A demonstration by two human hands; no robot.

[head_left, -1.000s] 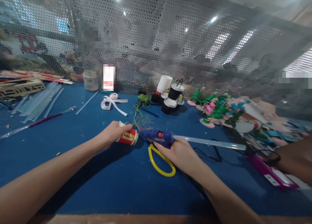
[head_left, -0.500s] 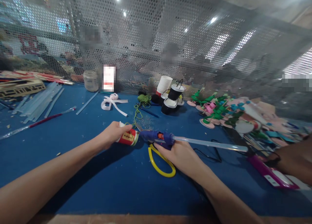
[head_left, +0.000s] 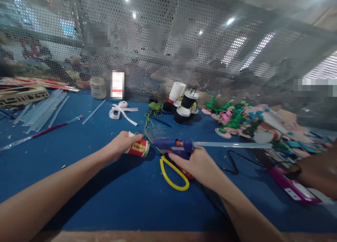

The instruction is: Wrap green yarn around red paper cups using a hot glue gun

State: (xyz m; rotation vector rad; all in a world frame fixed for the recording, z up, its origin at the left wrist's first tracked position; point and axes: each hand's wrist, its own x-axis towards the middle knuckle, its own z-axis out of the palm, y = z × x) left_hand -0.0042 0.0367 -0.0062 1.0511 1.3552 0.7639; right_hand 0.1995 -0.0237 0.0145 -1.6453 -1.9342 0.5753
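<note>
My left hand point(head_left: 123, 143) is closed around a small red and white paper cup point(head_left: 137, 149), which lies tilted on its side with its rim toward the right. Green yarn point(head_left: 147, 124) runs from the cup back to a loose ball. In my right hand point(head_left: 197, 163) is a blue hot glue gun point(head_left: 171, 144), a long clear glue stick point(head_left: 231, 144) jutting from its rear. The gun's nozzle points left, close by the cup's rim; whether they touch I cannot tell. Scissors with yellow handles point(head_left: 172, 178) lie beneath the gun, partly hidden by it.
Black and white cups point(head_left: 184, 112) and stacked white cups point(head_left: 177, 91) stand at the back. Green and pink craft pieces point(head_left: 231, 121) crowd the right, near a purple power strip point(head_left: 293, 189) and another person's arm point(head_left: 318, 171). Glue sticks point(head_left: 43, 110), a jar point(head_left: 98, 87) and white ribbon point(head_left: 121, 112) lie left.
My right hand has turned the glue gun so that its rear end and the glue stick sit higher and nearly level. My left hand and the cup have hardly moved.
</note>
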